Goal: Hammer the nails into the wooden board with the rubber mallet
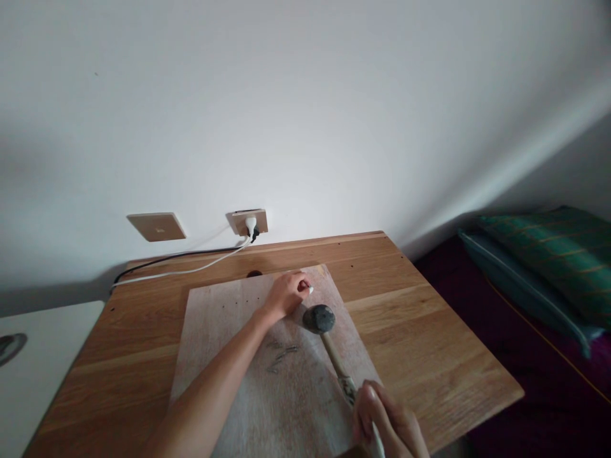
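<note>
Right hand [386, 423] is down at the near edge, fingers wrapped tight round the end of the handle, and the hammer [329, 340] reaches away from it over the pale board [224, 362] with its dark round head just beside the left hand [286, 294]. The left arm stretches forward across the board, the fingers bunched together at the tips, pressed down near the board's far edge; something small and whitish shows at the fingertips, too small to tell what it is. A little scatter of nails [281, 355] lies loose on the board, between the left forearm and the hammer handle. The board sits flat on the wooden table [429, 331], which stands against a white wall. On that wall is a socket [249, 222] with a white plug in it, cables [191, 266] trailing left along the table's back edge. Off to the right are green and blue pillows [548, 267].
</note>
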The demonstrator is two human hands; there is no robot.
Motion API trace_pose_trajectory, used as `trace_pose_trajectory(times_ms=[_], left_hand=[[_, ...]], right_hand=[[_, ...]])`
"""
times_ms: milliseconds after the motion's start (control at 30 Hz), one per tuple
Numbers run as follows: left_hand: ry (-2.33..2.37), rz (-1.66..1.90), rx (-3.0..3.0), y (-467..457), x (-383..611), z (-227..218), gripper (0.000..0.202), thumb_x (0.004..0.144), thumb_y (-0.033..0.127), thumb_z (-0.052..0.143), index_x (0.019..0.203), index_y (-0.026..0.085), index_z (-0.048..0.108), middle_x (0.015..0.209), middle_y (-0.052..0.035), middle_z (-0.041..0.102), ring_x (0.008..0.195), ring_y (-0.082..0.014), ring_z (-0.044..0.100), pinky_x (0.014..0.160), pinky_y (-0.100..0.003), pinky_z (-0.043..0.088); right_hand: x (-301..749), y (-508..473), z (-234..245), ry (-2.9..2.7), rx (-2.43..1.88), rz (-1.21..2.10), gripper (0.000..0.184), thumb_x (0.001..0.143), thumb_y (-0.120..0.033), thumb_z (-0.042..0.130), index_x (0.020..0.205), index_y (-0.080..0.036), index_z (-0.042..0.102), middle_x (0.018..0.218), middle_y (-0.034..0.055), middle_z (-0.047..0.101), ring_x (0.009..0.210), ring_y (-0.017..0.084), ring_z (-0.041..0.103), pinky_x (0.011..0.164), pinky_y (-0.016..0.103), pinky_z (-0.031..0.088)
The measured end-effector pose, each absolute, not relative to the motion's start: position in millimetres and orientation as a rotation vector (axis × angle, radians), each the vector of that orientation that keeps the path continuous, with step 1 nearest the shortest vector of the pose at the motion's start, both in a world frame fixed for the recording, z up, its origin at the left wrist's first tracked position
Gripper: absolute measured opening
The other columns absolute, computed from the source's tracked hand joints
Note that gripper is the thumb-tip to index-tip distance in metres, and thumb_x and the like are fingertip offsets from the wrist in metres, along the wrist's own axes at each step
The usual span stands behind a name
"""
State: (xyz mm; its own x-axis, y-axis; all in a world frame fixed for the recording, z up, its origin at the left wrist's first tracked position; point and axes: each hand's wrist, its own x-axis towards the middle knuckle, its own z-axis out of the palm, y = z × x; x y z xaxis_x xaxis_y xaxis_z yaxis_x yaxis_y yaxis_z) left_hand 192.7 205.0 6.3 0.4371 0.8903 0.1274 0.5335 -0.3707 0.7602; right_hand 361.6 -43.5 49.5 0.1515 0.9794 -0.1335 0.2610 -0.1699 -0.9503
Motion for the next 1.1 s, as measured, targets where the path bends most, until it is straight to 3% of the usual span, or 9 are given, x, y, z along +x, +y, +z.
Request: trace_pose_trajectory(times_ms=[133, 267, 433, 567, 767, 867, 1033, 1100], left_hand=[[1.191, 0.708, 2.047, 205, 193, 7, 0.007, 0.083, 0.021, 0.068, 0.083, 0.02, 0.075, 0.083, -0.0012, 0.073, 0.075, -0.0173, 0.065, 0.072, -0.027, 0.046], [1.198, 0.705, 2.042, 204, 193, 8, 0.009, 0.082, 0.02, 0.067, 0.086, 0.02, 0.075, 0.084, -0.0009, 0.073, 0.075, -0.0167, 0.064, 0.072, -0.027, 0.046], [1.215, 0.719, 2.032, 203, 193, 7, 0.008, 0.081, 0.022, 0.071, 0.088, 0.02, 0.074, 0.088, -0.0011, 0.073, 0.076, -0.0164, 0.064, 0.072, -0.026, 0.046], [1.215, 0.713, 2.037, 204, 193, 6, 0.007, 0.083, 0.022, 0.069, 0.085, 0.02, 0.075, 0.084, -0.0009, 0.073, 0.075, -0.017, 0.064, 0.073, -0.027, 0.046], [1.196, 0.706, 2.06, 204, 192, 7, 0.011, 0.082, 0.021, 0.066, 0.085, 0.02, 0.077, 0.083, -0.0013, 0.073, 0.076, -0.0177, 0.064, 0.073, -0.028, 0.046], [1.196, 0.699, 2.063, 203, 192, 8, 0.012, 0.081, 0.02, 0.066, 0.087, 0.021, 0.077, 0.085, -0.0012, 0.073, 0.078, -0.0176, 0.065, 0.075, -0.027, 0.047], [1.213, 0.693, 2.048, 202, 193, 9, 0.012, 0.081, 0.022, 0.068, 0.09, 0.02, 0.075, 0.088, -0.0012, 0.072, 0.077, -0.0171, 0.064, 0.075, -0.027, 0.048], [1.214, 0.692, 2.049, 202, 193, 9, 0.01, 0.082, 0.023, 0.067, 0.089, 0.02, 0.074, 0.087, -0.0014, 0.072, 0.077, -0.0175, 0.064, 0.075, -0.028, 0.047]], right_hand=[[361, -44, 33, -1.25, -1.7, 0.81, 0.05, 0.094, -0.069, 0.061, 0.076, -0.023, 0.063, 0.064, -0.002, 0.059, 0.056, 0.014, 0.057, 0.056, 0.022, 0.047], [365, -45, 25, -1.397, -1.736, 0.577, 0.049, 0.104, -0.057, 0.052, 0.069, -0.024, 0.06, 0.063, -0.0011, 0.058, 0.055, 0.014, 0.058, 0.055, 0.022, 0.047], [374, -48, 21, -1.537, -1.717, 0.367, 0.034, 0.104, -0.051, 0.056, 0.083, -0.025, 0.063, 0.072, -0.0015, 0.061, 0.056, 0.014, 0.058, 0.061, 0.025, 0.052], [379, -52, 17, -1.576, -1.717, 0.404, 0.042, 0.109, -0.047, 0.046, 0.074, -0.026, 0.058, 0.068, -0.0012, 0.059, 0.059, 0.016, 0.063, 0.063, 0.025, 0.052], [377, -51, 13, -1.564, -1.751, 0.312, 0.042, 0.1, -0.064, 0.055, 0.108, -0.025, 0.067, 0.08, 0.0, 0.065, 0.056, 0.016, 0.059, 0.056, 0.027, 0.051], [376, -51, 18, -1.472, -1.819, 0.295, 0.042, 0.101, -0.065, 0.053, 0.092, -0.025, 0.067, 0.072, -0.001, 0.064, 0.058, 0.016, 0.061, 0.059, 0.025, 0.05], [377, -52, 29, -1.293, -1.965, 0.446, 0.06, 0.102, -0.07, 0.043, 0.065, -0.025, 0.06, 0.054, -0.0022, 0.058, 0.047, 0.015, 0.055, 0.053, 0.024, 0.044], [378, -52, 31, -1.267, -1.959, 0.503, 0.061, 0.102, -0.07, 0.041, 0.064, -0.025, 0.058, 0.052, -0.0021, 0.058, 0.048, 0.016, 0.057, 0.055, 0.025, 0.045]])
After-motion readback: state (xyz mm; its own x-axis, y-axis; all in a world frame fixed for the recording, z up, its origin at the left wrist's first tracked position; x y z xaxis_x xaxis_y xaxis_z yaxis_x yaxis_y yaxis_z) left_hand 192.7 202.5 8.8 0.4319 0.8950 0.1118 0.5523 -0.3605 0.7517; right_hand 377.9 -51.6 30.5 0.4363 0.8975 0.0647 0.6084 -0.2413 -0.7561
